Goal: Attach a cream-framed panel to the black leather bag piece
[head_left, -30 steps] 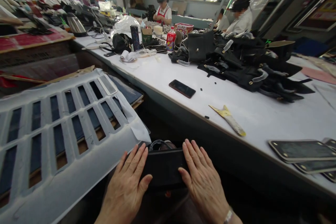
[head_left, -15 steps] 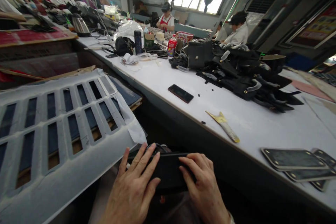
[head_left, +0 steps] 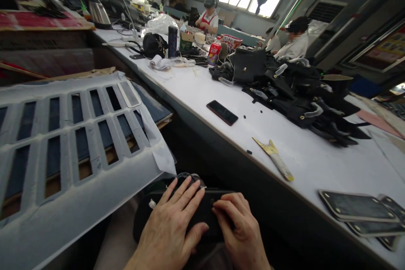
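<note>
Both hands are lying on a black leather piece (head_left: 202, 211) below the worktop's (head_left: 221, 93) near edge: left hand (head_left: 172, 230) spread flat, right hand (head_left: 242, 232) curled, neither clearly gripping it.

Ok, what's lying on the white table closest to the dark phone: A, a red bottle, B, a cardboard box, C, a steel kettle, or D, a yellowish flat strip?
D: the yellowish flat strip lies on the bare white table just right of the dark phone, nearer the edge, while the red bottle, the steel kettle and the cardboard box all stand far back along the bench.
</note>
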### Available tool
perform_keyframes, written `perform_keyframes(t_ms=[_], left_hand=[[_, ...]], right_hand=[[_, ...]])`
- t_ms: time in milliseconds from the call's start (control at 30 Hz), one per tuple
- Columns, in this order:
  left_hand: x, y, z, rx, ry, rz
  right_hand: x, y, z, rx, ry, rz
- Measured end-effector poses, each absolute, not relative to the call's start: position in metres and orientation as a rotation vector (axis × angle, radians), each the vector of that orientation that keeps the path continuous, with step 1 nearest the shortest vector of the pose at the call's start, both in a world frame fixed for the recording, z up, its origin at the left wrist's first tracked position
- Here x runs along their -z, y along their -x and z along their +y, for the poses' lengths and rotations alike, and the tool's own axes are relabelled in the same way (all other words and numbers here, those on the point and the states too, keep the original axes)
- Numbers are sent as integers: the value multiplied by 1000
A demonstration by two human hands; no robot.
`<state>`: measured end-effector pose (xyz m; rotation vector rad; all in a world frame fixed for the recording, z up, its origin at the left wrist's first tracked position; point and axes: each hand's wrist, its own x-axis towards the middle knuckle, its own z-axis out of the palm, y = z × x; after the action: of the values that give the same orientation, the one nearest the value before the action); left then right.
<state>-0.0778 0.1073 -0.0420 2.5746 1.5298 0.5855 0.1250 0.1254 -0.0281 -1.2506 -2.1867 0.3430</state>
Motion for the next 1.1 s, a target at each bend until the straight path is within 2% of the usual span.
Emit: perform_keyframes(t_ms=[600,867,1100], left_hand=[[49,79,109,-644,-2587,1553],[44,78,110,-669,-2606,1576],[44,77,110,-705,-2593,1568]], right_hand=[[27,-123,128,-242,1283,-2189],[16,-122,133,-344,1298,-2216],[12,-117,141,-179,1373,-2399]])
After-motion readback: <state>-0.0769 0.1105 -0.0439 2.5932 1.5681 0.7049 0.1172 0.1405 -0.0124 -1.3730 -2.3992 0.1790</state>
